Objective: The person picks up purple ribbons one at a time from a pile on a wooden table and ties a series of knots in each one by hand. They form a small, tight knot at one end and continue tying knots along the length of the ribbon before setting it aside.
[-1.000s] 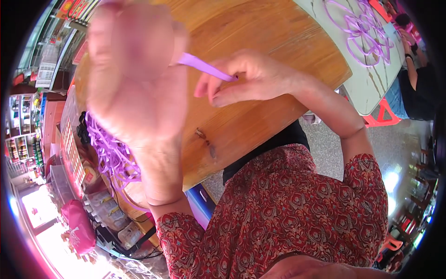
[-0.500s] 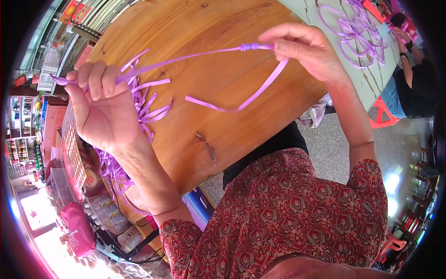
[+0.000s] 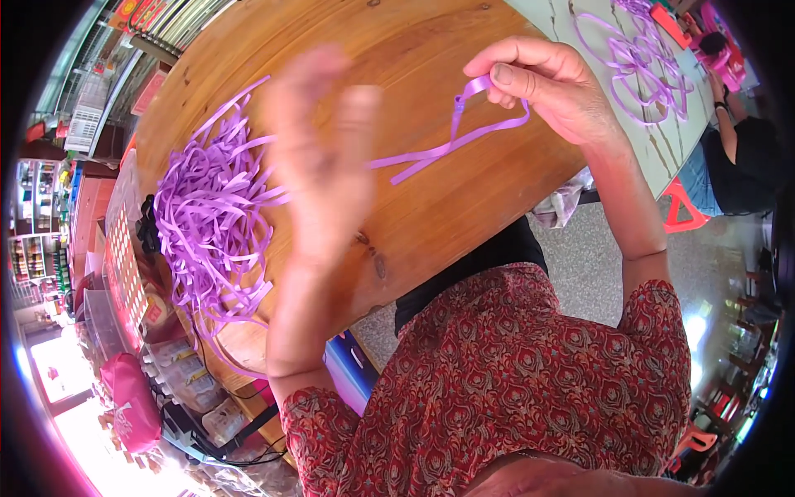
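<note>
Specimen: one narrow, flat, glossy purple ribbon strip (image 3: 406, 158), hanging below and to the left of the fingers of the right hand (image 3: 548, 85), over the brown wooden counter (image 3: 464, 203). Handling estimate: very light, limp, easily folded; the sheen suggests a somewhat slippery face, so a flat pinch should serve better than a loose curl of the fingers. Not likely to be fragile, though it would probably crease or twist. Best hold judged to be close beside the small, darker, gathered section (image 3: 458, 104), just below-left of the right fingertips, leaving the tails free. Right fingers: thumb and index closed together on the strip, the others curled behind; a loop drops beneath them and one loose tail crosses the other length. Left hand (image 3: 325, 161): motion-blurred, thumb and fingers seemingly apart; the second length runs to its edge, but whether they grip it cannot be told. Just left of those fingers lies a tangled heap of cut purple ribbon strips (image 3: 217, 211). Well beyond the right fingers, loose purple ribbon loops (image 3: 650, 70) rest on a white, dark-veined counter (image 3: 675, 149).
</note>
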A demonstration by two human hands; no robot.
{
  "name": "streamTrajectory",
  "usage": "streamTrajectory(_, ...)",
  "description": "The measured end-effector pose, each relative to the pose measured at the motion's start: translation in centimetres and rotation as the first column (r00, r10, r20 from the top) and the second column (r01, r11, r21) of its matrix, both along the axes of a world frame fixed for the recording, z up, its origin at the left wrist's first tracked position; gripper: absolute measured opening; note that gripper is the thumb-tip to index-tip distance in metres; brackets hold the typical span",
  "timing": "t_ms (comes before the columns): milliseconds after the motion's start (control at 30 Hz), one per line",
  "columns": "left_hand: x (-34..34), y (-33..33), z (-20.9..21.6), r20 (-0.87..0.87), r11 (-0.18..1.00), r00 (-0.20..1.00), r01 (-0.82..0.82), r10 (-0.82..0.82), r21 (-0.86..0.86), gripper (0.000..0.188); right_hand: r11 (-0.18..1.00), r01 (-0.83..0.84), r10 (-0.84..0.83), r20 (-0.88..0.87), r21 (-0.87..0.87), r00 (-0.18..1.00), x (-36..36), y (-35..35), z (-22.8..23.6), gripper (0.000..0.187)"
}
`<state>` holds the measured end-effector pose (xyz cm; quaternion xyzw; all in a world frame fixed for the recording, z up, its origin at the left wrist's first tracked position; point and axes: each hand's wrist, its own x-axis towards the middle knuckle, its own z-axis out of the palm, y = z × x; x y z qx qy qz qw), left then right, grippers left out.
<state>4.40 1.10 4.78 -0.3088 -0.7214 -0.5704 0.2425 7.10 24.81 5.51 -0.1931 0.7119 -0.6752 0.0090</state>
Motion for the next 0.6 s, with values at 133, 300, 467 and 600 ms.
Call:
streamTrajectory(133, 1.1, 4.0, -1.1, 0.359, 0.916, 0.844, 0.349, -0.399, 0.197, 0.025, 1.000, 0.029, -0.029, -0.032, 0.001, 0.999, 0.2, -0.9, 0.6, 0.021)
streamTrajectory(300, 1.2, 3.2, -0.9, 0.616, 0.923, 0.689, 0.302, -0.383, 0.237, 0.010, 0.992, 0.075, -0.074, -0.007, 0.097, 0.997, 0.5, 0.9, 0.5, 0.021)
streamTrajectory(467, 0.4, -0.9, -0.2, 0.566, 0.978, 0.797, 0.168, -0.210, 0.126, 0.006, 0.962, 0.165, -0.171, 0.010, 0.217, 0.985, 0.4, 4.3, -1.4, 0.021)
streamTrajectory(600, -1.2, -5.5, -1.0, 0.380, 0.973, 0.925, 0.071, 0.018, -0.219, 0.003, 0.960, 0.218, -0.231, 0.056, 0.173, 0.971, 0.8, 5.5, -1.8, 0.020)
